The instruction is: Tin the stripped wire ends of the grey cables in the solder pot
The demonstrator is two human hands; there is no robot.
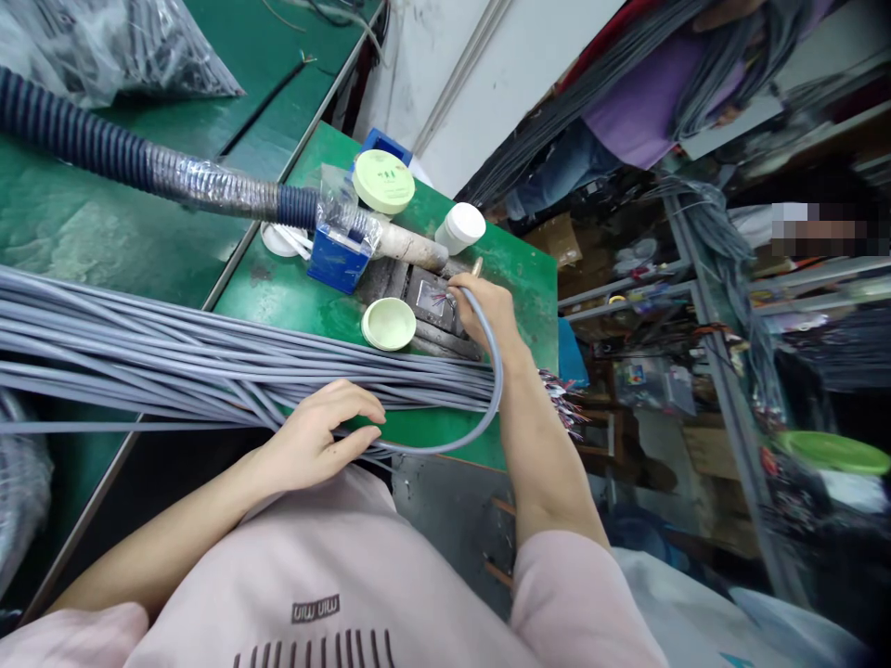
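Observation:
My right hand (485, 311) pinches the end of a grey cable (498, 371), whose thin coloured wires point left over a dark metal block with a small square plate (432, 295). From there the cable curves down and back to my left hand (327, 434). My left hand rests at the near edge of a thick bundle of grey cables (174, 348), thumb and fingers curved round the cable. Left of the block stands a small open pale-green cup (388, 324). The bundle's stripped ends (562, 401) lie beyond my right forearm.
A ribbed hose (90, 134) crosses from the left and ends above the block, past a blue bin (340, 258). A round green-lidded tub (383, 181) and a white jar (460, 228) stand behind. Other people and cable-laden racks are at right.

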